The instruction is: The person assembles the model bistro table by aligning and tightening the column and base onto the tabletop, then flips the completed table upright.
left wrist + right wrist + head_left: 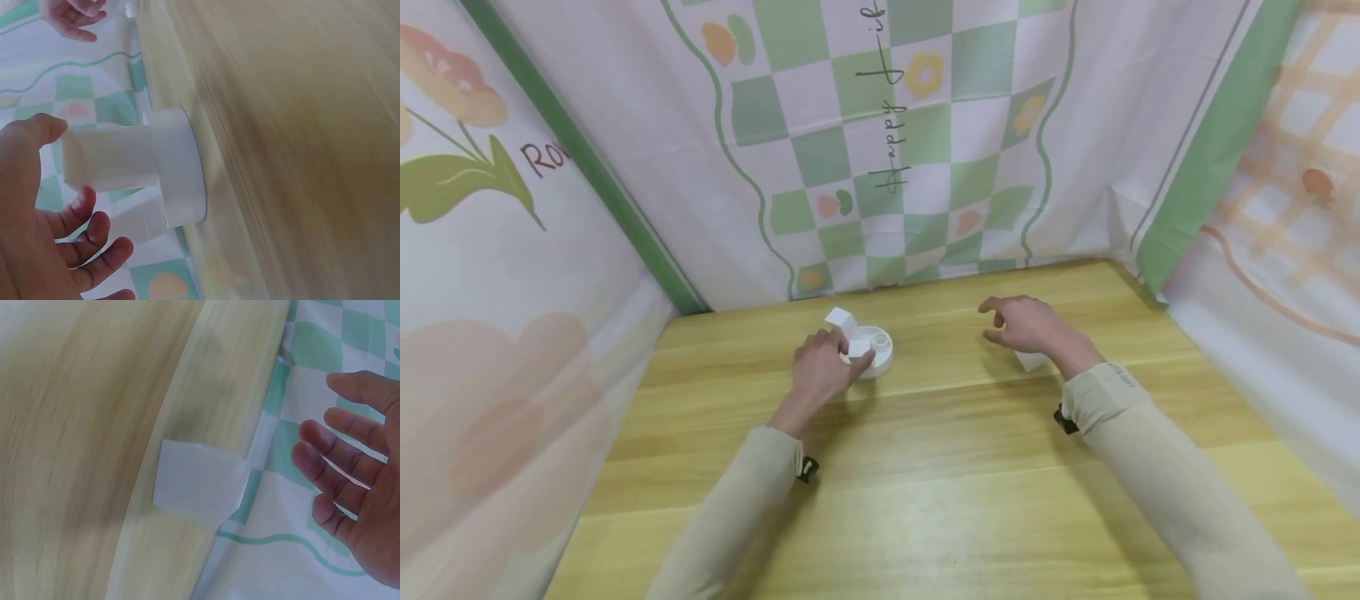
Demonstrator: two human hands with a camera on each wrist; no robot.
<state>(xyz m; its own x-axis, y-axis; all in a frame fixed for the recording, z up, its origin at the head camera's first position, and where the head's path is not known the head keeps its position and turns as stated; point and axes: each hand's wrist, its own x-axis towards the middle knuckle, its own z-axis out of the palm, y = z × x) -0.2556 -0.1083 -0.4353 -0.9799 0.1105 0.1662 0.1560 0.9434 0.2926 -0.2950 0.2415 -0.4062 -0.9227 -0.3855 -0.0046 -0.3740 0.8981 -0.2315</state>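
Observation:
A round white base [884, 360] stands on the table toward the back, left of the middle. Two white blocks rise from it in the left wrist view. My left hand [820, 368] pinches the nearer white block [107, 157] between thumb and fingertips, at its outer end. Behind that one, the other white block [139, 217] leans outward, partly hidden by the fingers. A small white ring [881, 341] shows on the base's right side. My right hand [1033, 325] hovers with fingers loosely bent, holding nothing. Below it lies a separate white block [200, 482], apart from the fingers.
The wood-grain table [925, 483] ends at a checked green and white curtain [895, 167] behind it. Printed cloth hangs on the left [512, 333] and right [1285, 250] sides.

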